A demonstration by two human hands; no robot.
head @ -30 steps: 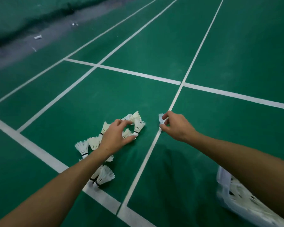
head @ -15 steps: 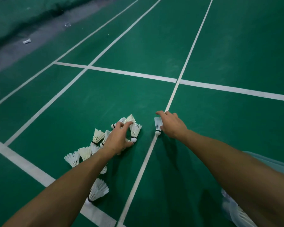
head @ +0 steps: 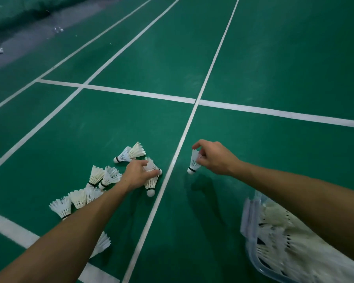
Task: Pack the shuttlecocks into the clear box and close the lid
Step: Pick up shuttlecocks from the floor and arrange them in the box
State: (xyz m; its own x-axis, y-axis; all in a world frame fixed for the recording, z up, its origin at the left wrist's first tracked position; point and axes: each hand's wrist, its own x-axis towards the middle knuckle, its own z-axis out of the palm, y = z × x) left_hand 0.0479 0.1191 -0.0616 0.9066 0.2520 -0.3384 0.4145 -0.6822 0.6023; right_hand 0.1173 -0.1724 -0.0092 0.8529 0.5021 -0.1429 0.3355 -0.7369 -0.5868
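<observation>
Gathering looks to be the step: the right hand (head: 215, 158) pinches one shuttlecock (head: 193, 163) by its feathers, cork down, lifted off the green floor (head: 274, 58). The left hand (head: 138, 174) curls round another shuttlecock (head: 151, 180) at the pile (head: 94, 184). Better to carry them by the skirt lightly, so the feathers don't crush. The clear box (head: 251, 237), near the right forearm, already holds many white, cone-shaped birds; I can't see its lid.

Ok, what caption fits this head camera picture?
Both hands picking shuttlecocks off a green court beside the clear box.
</observation>
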